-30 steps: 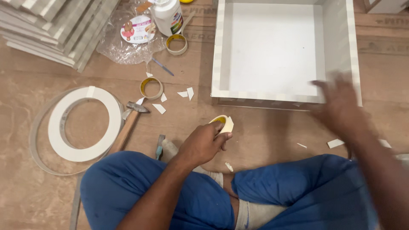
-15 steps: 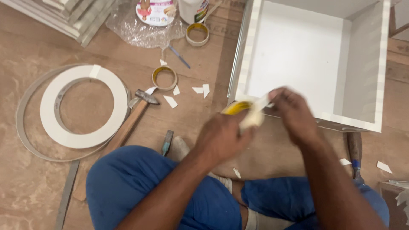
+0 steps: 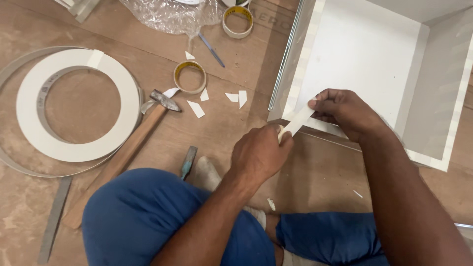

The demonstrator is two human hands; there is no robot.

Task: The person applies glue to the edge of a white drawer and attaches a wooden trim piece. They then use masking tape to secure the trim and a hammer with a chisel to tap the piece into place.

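Seated on the brown plywood floor [image 3: 231, 128], the left hand [image 3: 258, 155] and right hand [image 3: 345, 111] have their fingers clamped on a tape strip [image 3: 297, 123] at the white box [image 3: 364, 59] corner. Hammer [image 3: 123, 155], tape rolls [image 3: 189, 77] and a white ring [image 3: 79, 103] lie nearby.

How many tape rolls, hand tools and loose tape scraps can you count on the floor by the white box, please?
Tape rolls: 3, one by the hammer, one at the top, one in the left hand.
Hand tools: 2, hammer and chisel.
Loose tape scraps near the rolls: 5, such as.
Total: 10.
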